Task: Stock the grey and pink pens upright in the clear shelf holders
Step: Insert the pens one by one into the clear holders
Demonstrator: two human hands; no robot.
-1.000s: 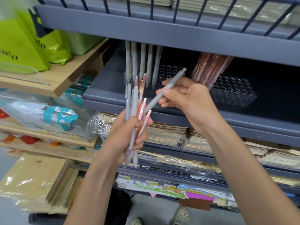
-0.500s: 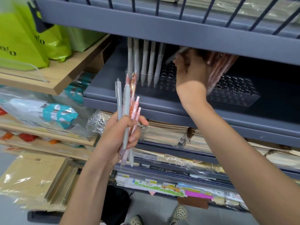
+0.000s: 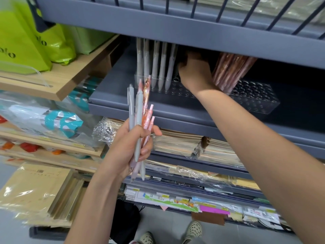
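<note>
Left hand (image 3: 130, 147) sits low in front of the shelving, its forearm rising from the bottom edge. Fingers and thumb are curled round a bundle of pens (image 3: 139, 110), grey and pink mixed, held roughly upright with the tips poking out below the palm.

Right hand (image 3: 195, 74) is reached deep into the grey shelf (image 3: 123, 103), arm stretched up and forward, wrist bent over the left clear holder (image 3: 175, 88). It sits between the row of grey pens (image 3: 154, 64) standing upright in that holder and the cluster of pink pens (image 3: 230, 71) leaning in the right clear holder (image 3: 255, 95). Its fingers are hidden in shadow under the lip of the upper shelf (image 3: 175, 29), so whether they grip anything cannot be told.

A second ago the right hand was out in front of the shelf, pinching a single grey pen beside the bundle. Half a second ago it had lifted that pen to the shelf opening, the pen's end still showing. Now the hand is lower and further in, and the pen is out of sight. The left hand's bundle has barely shifted.
</note>
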